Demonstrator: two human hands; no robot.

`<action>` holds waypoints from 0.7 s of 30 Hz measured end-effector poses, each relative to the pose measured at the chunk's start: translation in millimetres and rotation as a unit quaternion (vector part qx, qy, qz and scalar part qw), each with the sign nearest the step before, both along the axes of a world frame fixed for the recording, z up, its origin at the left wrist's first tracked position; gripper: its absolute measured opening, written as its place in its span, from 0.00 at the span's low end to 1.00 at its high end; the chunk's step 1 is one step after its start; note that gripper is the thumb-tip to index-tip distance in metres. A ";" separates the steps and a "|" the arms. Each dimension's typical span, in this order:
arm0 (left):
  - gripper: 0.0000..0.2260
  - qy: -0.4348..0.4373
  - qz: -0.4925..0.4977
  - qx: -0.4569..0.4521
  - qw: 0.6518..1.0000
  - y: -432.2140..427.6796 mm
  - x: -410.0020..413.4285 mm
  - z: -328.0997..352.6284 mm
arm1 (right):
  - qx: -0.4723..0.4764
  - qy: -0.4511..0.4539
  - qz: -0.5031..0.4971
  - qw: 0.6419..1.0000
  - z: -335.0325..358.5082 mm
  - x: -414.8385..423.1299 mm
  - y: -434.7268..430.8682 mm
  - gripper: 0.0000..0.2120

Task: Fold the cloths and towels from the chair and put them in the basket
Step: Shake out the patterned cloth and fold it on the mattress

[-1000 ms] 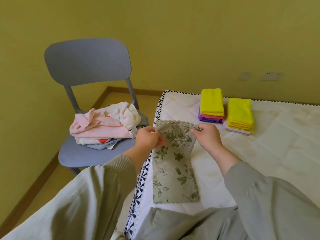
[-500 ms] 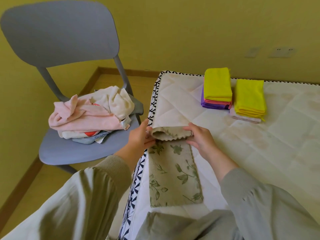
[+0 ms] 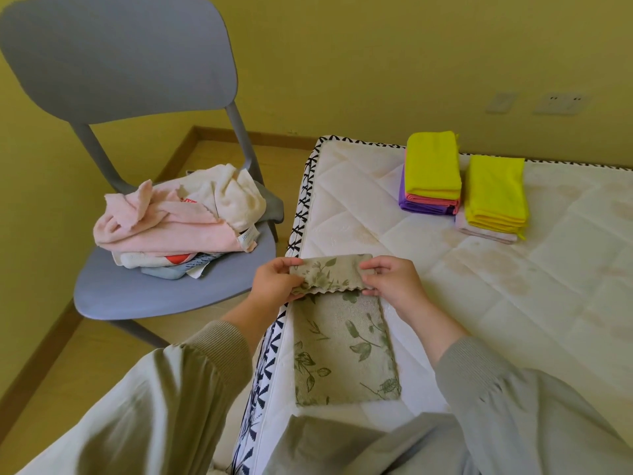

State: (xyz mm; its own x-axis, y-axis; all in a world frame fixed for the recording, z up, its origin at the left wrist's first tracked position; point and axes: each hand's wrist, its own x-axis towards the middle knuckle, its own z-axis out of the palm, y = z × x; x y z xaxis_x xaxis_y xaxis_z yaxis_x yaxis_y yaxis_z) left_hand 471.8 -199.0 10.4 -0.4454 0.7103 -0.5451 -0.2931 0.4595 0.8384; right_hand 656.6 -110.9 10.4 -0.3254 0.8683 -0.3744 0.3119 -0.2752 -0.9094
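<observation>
A beige cloth with green leaf print (image 3: pixel 342 351) lies lengthwise on the white quilted mattress (image 3: pixel 513 303), near its left edge. Its far end is folded back toward me. My left hand (image 3: pixel 277 281) pinches the left corner of that folded end, and my right hand (image 3: pixel 390 281) pinches the right corner. A grey chair (image 3: pixel 144 289) stands left of the mattress with a loose heap of pink, cream and printed cloths (image 3: pixel 178 221) on its seat. No basket is in view.
Two stacks of folded cloths sit at the mattress's far side: a yellow, pink and purple stack (image 3: pixel 431 173) and a yellow stack on a pale cloth (image 3: pixel 493 197). A yellow wall with sockets (image 3: pixel 561 102) runs behind. Wooden floor (image 3: pixel 68 371) lies under the chair.
Both hands have drawn the cloth's far end up and back toward me, so it now folds over the near part. The view has dipped and closed in.
</observation>
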 end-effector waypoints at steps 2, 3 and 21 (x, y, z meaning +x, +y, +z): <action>0.15 0.035 -0.028 0.006 0.999 -1.9 1.1 -1.7 | 0.048 -0.058 0.015 0.997 -4.5 -0.1 -2.1 0.11; 0.15 0.070 -0.045 0.003 0.996 -2.3 1.6 -2.7 | 0.075 -0.090 0.021 0.993 -6.1 -0.2 -3.2 0.10; 0.30 0.382 -0.183 -0.045 0.905 3.1 0.9 -15.9 | 0.144 -0.176 0.010 0.974 -25.7 -6.1 0.3 0.09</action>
